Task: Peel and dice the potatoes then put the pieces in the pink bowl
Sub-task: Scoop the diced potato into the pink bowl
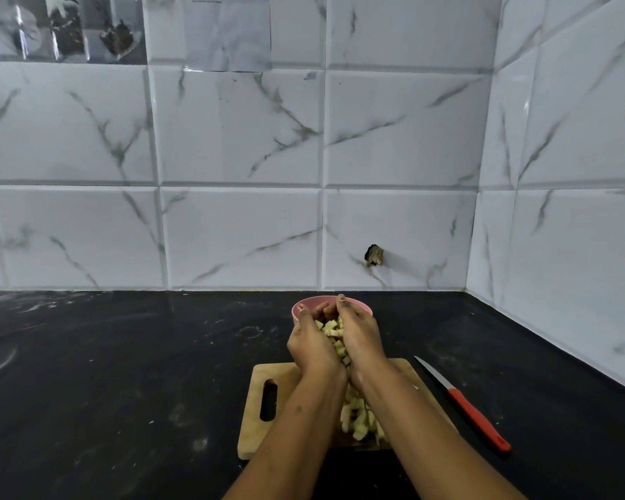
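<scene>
Scooped dice (pixel 334 337): small pale-yellow potato cubes, a heap cupped btwn your left hand (pixel 313 346) & right hand (pixel 361 337), held at the bowl's near rim.
Dice pile (pixel 361 416): more cubes, same colour, loose heap on the wooden cutting board (pixel 257 384), below your wrists, partly hidden by your forearms.
Pink bowl (pixel 297 312): round, upright, on the black counter (pixel 123 355) just behind the board; inside mostly hidden by your fingers.

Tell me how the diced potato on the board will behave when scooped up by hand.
The diced potato is a loose heap of small cubes, so it will likely scatter rather than lift as one. Pieces show between the left hand and right hand, so some may slip through.
</scene>
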